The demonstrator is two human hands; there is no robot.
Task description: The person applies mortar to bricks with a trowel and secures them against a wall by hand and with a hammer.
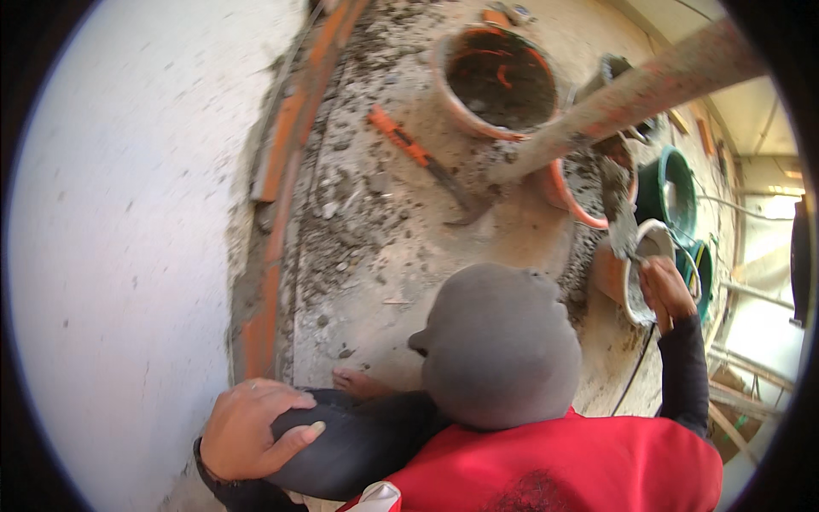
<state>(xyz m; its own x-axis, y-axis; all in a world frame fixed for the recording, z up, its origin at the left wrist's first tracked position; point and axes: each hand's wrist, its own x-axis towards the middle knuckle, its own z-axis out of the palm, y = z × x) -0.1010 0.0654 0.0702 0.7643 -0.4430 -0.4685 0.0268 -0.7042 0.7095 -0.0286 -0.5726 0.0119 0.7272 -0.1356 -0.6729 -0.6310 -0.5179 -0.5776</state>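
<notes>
- Wall (128, 213) at far left, bricks (286, 145) along its foot.
- Crumbled mortar (341, 196) on the floor (529, 247), just right of the bricks.
- Hammer (429, 165) on the floor, between bricks and buckets.
- Large tub (467, 124) beyond the hammer.
- Pole (631, 98) slanting in from upper right, across a mortar-filled bucket (589, 218).
- Trowel (621, 213) in the right of the hands (668, 290), above a pail (633, 294).
- Further buckets (648, 188) to the right.

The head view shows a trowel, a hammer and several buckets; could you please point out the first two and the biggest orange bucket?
Trowel (624, 230): head view, on its smeared blade.
Hammer (436, 172): head view, on its dark shaft.
Biggest orange bucket (479, 127): head view, on its rim.
</notes>
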